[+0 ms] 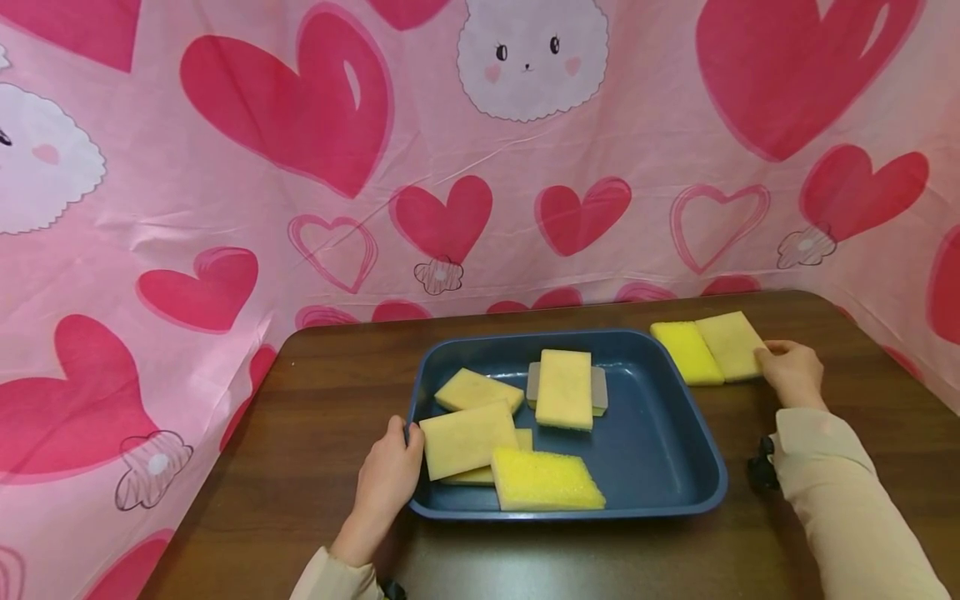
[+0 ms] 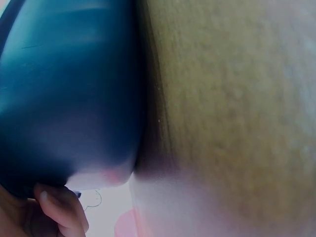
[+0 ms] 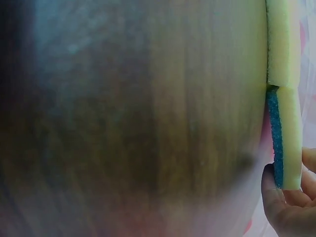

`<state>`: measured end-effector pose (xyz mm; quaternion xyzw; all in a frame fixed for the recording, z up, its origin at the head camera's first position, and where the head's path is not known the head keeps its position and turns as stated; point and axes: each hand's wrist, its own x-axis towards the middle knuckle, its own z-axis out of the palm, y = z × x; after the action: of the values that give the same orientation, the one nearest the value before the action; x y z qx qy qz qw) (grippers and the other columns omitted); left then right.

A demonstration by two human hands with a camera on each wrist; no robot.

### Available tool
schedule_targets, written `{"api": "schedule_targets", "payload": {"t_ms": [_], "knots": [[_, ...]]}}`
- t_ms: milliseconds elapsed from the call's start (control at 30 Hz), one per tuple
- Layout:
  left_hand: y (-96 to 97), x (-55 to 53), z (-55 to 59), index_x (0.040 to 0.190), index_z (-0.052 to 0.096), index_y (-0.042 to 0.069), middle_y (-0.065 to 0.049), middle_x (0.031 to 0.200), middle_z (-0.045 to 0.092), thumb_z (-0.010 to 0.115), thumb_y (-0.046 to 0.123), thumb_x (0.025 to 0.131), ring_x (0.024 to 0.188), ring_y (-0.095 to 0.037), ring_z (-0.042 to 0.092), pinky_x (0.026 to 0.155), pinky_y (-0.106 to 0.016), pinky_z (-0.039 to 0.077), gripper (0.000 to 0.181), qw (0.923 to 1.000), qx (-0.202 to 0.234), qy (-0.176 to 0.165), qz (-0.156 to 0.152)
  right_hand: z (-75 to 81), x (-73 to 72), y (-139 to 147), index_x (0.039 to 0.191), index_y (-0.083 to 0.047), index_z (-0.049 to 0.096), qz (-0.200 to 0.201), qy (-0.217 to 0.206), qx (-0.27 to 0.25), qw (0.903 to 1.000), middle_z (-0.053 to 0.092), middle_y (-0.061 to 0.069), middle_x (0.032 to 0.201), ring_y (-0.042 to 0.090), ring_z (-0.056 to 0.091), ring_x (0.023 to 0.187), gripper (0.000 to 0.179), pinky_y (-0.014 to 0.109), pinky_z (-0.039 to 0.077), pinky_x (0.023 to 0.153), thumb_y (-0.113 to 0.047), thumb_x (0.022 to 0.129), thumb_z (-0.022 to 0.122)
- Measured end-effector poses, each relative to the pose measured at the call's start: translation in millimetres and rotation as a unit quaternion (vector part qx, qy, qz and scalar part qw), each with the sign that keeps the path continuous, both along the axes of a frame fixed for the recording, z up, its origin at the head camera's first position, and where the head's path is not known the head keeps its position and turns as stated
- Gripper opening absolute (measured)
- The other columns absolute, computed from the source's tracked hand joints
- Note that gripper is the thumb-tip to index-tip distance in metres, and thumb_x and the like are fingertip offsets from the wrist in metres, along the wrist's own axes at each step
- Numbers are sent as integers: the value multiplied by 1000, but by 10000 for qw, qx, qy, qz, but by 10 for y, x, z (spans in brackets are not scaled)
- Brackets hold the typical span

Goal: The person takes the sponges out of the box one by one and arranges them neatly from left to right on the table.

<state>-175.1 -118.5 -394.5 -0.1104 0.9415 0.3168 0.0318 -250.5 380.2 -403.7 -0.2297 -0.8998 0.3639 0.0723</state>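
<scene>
My left hand [image 1: 388, 468] grips the left rim of a dark blue baking pan [image 1: 705, 467]; in the left wrist view its curled fingers [image 2: 61, 210] show at the pan's edge. Beyond the pan's right side, my right hand [image 1: 793, 372] pinches the right edge of a pale yellow sponge [image 1: 729, 346]. The right wrist view shows this sponge [image 3: 291, 138] with a blue scouring layer between thumb and fingers. Its other end meets a brighter yellow sponge [image 1: 686, 353] lying beside it on the table.
Several sponges lie in the pan's left and middle, some overlapping: a pale one [image 1: 468, 439], a bright yellow one [image 1: 547, 481] at the front, and another [image 1: 565, 388] across a greyish one. The brown wooden table [image 1: 315, 400] ends at a pink heart-patterned cloth [image 1: 247, 200].
</scene>
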Motion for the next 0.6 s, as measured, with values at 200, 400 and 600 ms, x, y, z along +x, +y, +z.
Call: {"api": "schedule_targets", "payload": {"t_ms": [200, 400, 600], "knots": [[1, -3, 1, 96, 47, 4, -7, 65, 40, 34, 33, 99, 58, -21, 46, 51, -29, 33, 33, 10000, 60, -28, -11, -26, 2, 18, 127, 15, 46, -12, -60, 3, 10000, 42, 40, 131, 52, 42, 115, 51, 48, 36, 87, -24, 95, 38], [1, -6, 9, 96, 47, 4, -7, 65, 41, 34, 34, 99, 58, -21, 46, 51, -29, 33, 33, 10000, 52, -46, -2, -47, 20, 29, 126, 15, 46, -12, -66, 33, 10000, 42, 39, 132, 52, 43, 116, 51, 46, 37, 87, -24, 94, 39], [3, -5, 12, 95, 47, 5, -8, 65, 42, 34, 33, 99, 58, -21, 46, 51, -29, 33, 32, 10000, 52, -51, 13, -59, 26, 29, 125, 15, 48, -36, -23, 3, 10000, 43, 39, 131, 51, 44, 114, 50, 43, 38, 82, -24, 94, 41]]}}
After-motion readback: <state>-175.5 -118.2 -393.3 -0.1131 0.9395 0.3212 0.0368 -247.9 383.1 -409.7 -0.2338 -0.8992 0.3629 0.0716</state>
